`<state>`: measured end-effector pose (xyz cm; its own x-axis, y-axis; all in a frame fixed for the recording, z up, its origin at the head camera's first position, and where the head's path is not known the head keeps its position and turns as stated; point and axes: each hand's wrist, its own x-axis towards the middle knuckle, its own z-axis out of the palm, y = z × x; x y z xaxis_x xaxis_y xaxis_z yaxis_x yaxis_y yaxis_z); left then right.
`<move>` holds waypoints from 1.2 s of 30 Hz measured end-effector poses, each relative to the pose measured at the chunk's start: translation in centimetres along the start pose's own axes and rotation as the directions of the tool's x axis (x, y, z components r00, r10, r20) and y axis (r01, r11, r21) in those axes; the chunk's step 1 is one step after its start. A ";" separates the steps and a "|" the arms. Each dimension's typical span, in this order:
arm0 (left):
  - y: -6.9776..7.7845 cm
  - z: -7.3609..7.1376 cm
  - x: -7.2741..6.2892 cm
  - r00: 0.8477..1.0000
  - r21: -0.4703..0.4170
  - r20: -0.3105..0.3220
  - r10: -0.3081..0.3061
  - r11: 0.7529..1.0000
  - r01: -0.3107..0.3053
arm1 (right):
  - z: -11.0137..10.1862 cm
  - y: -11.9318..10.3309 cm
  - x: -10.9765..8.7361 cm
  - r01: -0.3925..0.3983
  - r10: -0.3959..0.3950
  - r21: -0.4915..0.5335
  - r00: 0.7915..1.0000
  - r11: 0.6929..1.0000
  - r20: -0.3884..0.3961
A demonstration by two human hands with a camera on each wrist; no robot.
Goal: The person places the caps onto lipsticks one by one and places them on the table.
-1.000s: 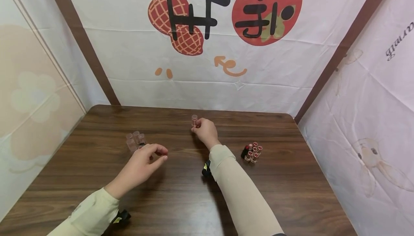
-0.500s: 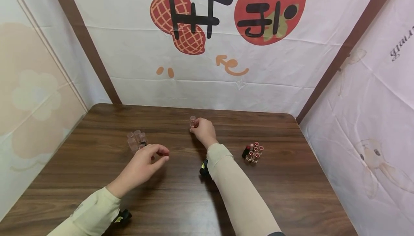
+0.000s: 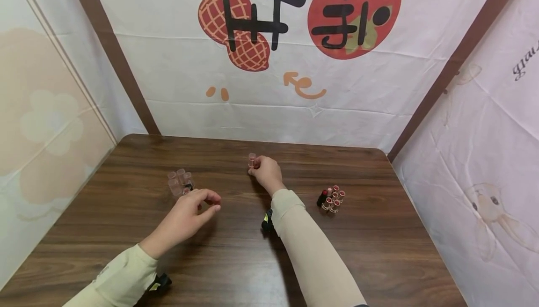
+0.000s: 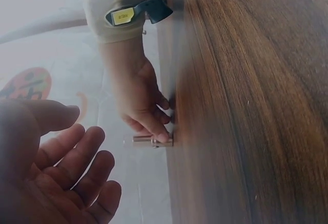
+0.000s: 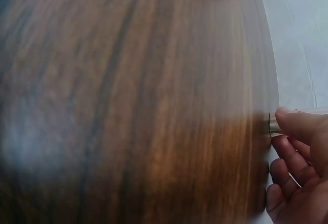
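My right hand (image 3: 268,175) pinches a lipstick tube (image 3: 251,160) between thumb and fingers near the table's far side. This tube is upright, with a clear top and a shiny rose-gold lower part; in the left wrist view its base (image 4: 163,141) meets the table. My left hand (image 3: 187,215) hovers with loosely curled fingers and holds nothing. Just beyond it stand several clear cylindrical caps (image 3: 174,183), with a small dark piece partly hidden by the hand. Several uncapped lipsticks (image 3: 334,198) with red tips and rose-gold bases stand grouped to the right.
A dark lipstick (image 3: 322,198) with a red top stands at the left of the right-hand group. The brown wood-grain table (image 3: 236,260) ends at a white printed cloth wall (image 3: 261,120). A black strap device (image 3: 267,220) sits on my right wrist.
My right hand shifts slightly with the lipstick tube and keeps its pinch. The left hand stays nearly still, and the head view drifts a little.
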<state>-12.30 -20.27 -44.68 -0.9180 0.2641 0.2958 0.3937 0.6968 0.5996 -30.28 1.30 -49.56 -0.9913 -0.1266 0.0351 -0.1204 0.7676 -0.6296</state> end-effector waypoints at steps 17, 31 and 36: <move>-0.3 -1.1 -0.2 1.000 0.033 -0.027 0.007 0.999 -0.006 | -7.6 -1.4 -1.6 0.151 -0.153 0.064 0.988 0.986 0.029; -0.5 -2.2 -0.8 0.999 0.045 -0.048 -0.019 0.999 0.021 | -14.7 2.1 -9.9 0.385 -0.381 0.098 0.923 0.918 -0.059; -0.8 -2.8 -1.0 0.998 0.047 -0.063 -0.028 0.998 0.031 | -16.5 4.1 -13.3 0.449 -0.443 0.039 0.890 0.893 -0.105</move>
<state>-11.51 -22.99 -43.35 -0.9238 0.2018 0.3254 0.3624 0.7351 0.5730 -18.41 16.51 -39.82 -0.8347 -0.3871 0.3917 -0.5506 0.6036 -0.5766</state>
